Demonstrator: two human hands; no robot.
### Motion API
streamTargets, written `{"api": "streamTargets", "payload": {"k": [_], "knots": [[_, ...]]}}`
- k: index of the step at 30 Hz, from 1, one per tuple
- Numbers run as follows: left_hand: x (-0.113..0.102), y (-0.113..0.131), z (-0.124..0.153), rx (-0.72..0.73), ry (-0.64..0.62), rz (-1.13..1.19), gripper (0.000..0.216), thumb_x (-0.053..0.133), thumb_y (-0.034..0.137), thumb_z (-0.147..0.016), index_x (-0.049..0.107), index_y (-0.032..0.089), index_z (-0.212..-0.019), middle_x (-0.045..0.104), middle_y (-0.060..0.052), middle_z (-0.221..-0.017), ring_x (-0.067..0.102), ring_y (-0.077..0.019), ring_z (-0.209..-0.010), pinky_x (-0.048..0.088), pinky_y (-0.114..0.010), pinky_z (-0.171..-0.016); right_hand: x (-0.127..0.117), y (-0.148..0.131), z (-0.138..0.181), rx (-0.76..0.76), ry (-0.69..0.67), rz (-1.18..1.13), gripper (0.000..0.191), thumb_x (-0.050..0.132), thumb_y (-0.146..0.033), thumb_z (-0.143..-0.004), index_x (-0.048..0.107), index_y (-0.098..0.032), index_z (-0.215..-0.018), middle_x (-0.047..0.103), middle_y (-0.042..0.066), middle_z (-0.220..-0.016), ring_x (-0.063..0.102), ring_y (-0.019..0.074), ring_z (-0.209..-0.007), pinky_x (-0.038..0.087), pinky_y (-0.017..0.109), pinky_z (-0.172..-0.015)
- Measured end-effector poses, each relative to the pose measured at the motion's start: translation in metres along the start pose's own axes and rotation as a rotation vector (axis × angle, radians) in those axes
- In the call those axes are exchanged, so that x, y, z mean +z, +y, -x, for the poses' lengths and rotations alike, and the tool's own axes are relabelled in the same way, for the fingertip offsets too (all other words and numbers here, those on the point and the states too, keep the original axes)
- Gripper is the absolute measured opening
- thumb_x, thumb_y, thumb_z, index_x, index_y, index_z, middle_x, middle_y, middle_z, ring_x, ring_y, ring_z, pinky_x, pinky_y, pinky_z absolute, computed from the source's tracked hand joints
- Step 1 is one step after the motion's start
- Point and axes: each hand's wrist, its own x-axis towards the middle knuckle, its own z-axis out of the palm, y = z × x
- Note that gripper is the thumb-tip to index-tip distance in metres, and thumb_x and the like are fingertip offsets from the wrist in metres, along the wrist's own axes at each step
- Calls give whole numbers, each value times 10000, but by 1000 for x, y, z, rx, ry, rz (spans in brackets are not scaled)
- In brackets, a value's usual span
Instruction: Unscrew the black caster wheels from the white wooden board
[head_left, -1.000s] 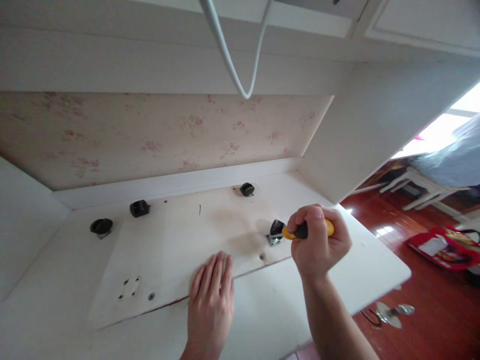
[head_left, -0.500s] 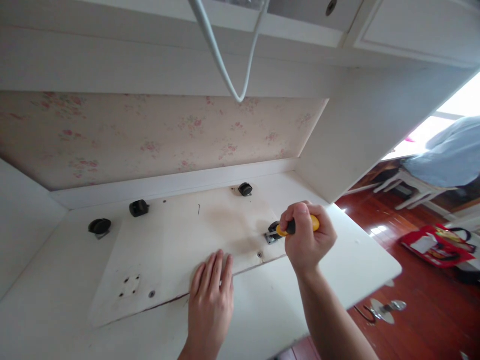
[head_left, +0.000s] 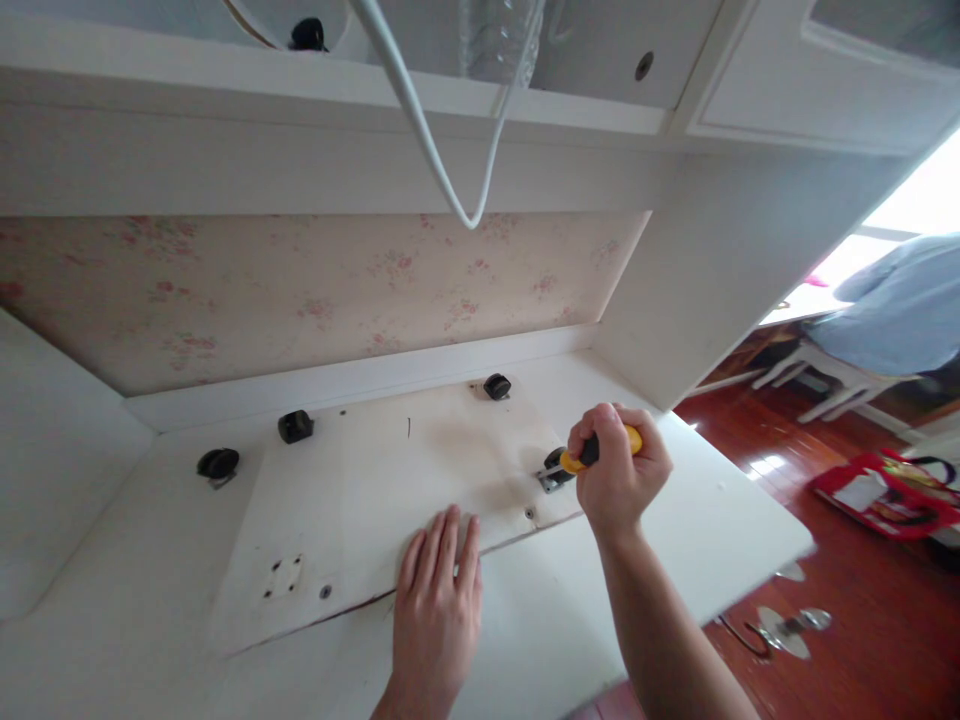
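My right hand is wrapped round the yellow and black handle of a screwdriver. The screwdriver's shaft reaches the metal plate of a black caster at the board's right front corner. Flat on the near edge of the white board lies my left hand, fingers stretched out. Another caster sits at the board's far right corner, and one more at its far left. A loose caster rests left of the board. Screw holes mark the near left corner.
The board lies on a white desk top below a shelf. A white cable hangs down in front. On the red floor to the right are a red bag and a metal stand; a white stool stands behind.
The view has tilted up slightly, so more of the shelf shows. Both hands keep their places on the board and screwdriver.
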Motion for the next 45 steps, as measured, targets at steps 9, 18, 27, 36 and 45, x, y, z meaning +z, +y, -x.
{"api": "streamTargets", "payload": {"k": [9, 18, 27, 36, 45], "knots": [[6, 0, 6, -36, -12, 46, 484, 576, 280, -903, 543, 238, -1384, 534, -86, -1436, 539, -250, -1266, 356, -436, -1101, 2, -2, -2, -11, -6, 48, 309, 654, -338, -867, 480, -215, -644, 489, -67, -501, 463, 94, -390, 313, 257, -388], [0, -1, 1, 8, 15, 12, 436, 551, 239, -909, 586, 224, -1343, 577, -88, -1392, 570, -237, -1226, 380, -406, -1069, 3, -3, 0, 51, -134, 36, 316, 617, -361, -896, 490, -216, -645, 497, -57, -510, 455, 98, -419, 310, 257, -413], [0, -1, 1, 3, 12, 7, 411, 540, 247, -921, 600, 226, -1327, 586, -79, -1383, 576, -226, -1218, 369, -401, -1070, 3, -2, 1, 139, -349, -43, 380, 535, -395, -926, 539, -199, -601, 532, -17, -531, 434, 105, -442, 322, 271, -446], [-1, -2, 1, 9, 13, 9, 426, 536, 210, -908, 594, 218, -1330, 592, -85, -1374, 580, -227, -1214, 398, -401, -1051, 0, -10, -20, 340, -420, 97, 297, 558, -400, -877, 642, -182, -694, 592, 7, -607, 509, 138, -570, 348, 266, -501], [1, -4, 2, 13, 8, 20, 422, 523, 202, -918, 587, 216, -1335, 586, -82, -1382, 571, -232, -1229, 402, -418, -1052, -4, -11, -11, 328, -169, -45, 128, 666, -199, -705, 553, -218, -761, 547, -41, -705, 538, 117, -646, 396, 239, -563]]}}
